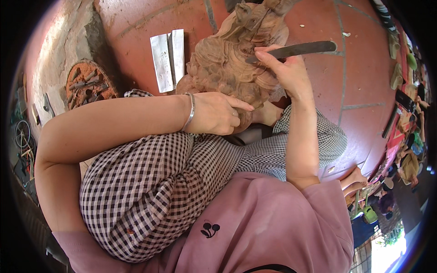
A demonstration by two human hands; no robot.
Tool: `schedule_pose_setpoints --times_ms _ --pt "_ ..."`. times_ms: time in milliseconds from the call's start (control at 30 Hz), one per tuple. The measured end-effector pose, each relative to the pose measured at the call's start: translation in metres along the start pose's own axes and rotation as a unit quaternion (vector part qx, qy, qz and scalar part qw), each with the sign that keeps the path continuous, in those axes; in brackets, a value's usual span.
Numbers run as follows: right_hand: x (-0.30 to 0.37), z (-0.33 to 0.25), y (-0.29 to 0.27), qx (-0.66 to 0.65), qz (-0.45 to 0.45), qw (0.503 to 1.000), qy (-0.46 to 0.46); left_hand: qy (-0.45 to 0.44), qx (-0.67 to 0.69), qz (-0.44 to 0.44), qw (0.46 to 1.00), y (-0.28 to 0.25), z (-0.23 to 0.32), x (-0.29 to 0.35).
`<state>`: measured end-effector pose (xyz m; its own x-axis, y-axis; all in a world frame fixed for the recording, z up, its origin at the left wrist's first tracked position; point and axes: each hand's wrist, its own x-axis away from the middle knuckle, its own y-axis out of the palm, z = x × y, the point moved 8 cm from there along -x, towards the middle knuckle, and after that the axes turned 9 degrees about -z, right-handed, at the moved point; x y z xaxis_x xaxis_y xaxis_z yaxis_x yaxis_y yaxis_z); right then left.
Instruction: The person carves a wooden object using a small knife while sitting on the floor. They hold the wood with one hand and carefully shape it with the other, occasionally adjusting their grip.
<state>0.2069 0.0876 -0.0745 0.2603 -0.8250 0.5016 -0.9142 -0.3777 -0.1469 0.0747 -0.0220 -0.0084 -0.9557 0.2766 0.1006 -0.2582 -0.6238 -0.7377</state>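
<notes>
A brown wood carving [214, 57] with deep curls and folds lies on the tiled floor against my legs. My left hand [216, 113], with a bangle at the wrist, rests on its near end. The index finger stretches along the wood while the other fingers curl round it; the thumb is hidden. In my right hand [289, 73] is a long, flat, dark metal blade [314, 48] with a rounded outer end, pinched between thumb and fingers. Its other end reaches the carved folds near the middle of the piece.
Left of the carving lies a white paper strip [163, 61] with a dark line down it. Further left, a round container [73, 73] holds reddish dust and several dark tools beside a stone slab [54, 50]. Shoes [396, 75] and assorted clutter line the right side.
</notes>
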Motion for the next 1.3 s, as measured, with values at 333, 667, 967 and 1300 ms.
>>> schedule_pose_setpoints --times_ms 333,667,967,1300 --pt "0.000 0.002 -0.005 0.003 -0.031 1.000 -0.001 0.011 -0.023 -0.021 0.999 0.000 0.000 -0.003" --pt "-0.018 0.017 -0.021 0.024 -0.090 0.996 0.012 0.007 -0.046 -0.035 0.998 0.004 0.000 -0.005" --pt "-0.016 0.011 -0.018 0.031 -0.091 0.995 0.025 0.006 -0.034 -0.058 0.998 0.003 0.000 -0.005" --pt "-0.018 -0.009 -0.016 0.084 -0.124 0.989 -0.001 0.003 -0.033 -0.028 0.999 -0.004 -0.002 -0.004"
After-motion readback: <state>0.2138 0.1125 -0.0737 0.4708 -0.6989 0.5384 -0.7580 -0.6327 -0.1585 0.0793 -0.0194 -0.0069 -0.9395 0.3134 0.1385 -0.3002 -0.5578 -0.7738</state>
